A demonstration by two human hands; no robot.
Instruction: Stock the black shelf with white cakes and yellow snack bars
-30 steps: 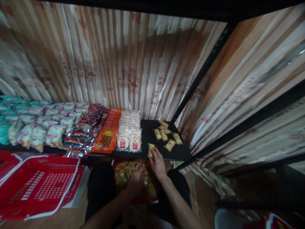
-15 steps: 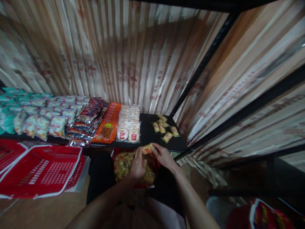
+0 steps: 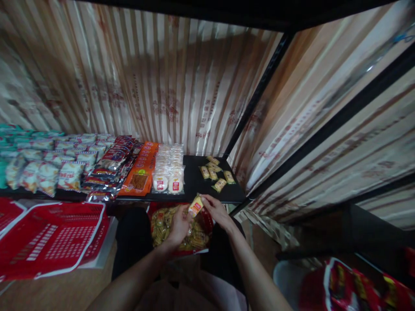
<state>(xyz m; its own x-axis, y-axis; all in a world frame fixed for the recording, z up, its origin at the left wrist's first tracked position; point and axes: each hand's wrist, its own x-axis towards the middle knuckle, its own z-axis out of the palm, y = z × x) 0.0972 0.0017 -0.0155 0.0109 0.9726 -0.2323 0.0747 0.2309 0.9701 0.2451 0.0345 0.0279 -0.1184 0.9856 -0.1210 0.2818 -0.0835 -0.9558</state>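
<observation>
Noted at lower centre of the frame: left hand, fingers closed on a small yellow wrapped snack packet with a red label, gripped at its lower end. Just right of it: right hand, fingertips laid against the packet's upper end; cannot tell whether gripping or only touching. Packet held tilted, just below the front edge of a flat black shelf and directly above an open red bag of yellow wrapped snacks resting on the lap.

Recorded on the shelf, right to left across mid-frame:
- a handful of loose yellow snack packets, scattered, well apart from the hands;
- two rows of clear packs of round white crackers;
- flat orange packs, touching the cracker packs;
- dark red foil packs, overlapping;
- puffy white-and-yellow bags, at far left.

At lower left, below the shelf: red plastic mesh basket on the floor. Behind the shelf: striped glossy plastic sheeting. At lower right: blurred red bag, contents not discernible.
</observation>
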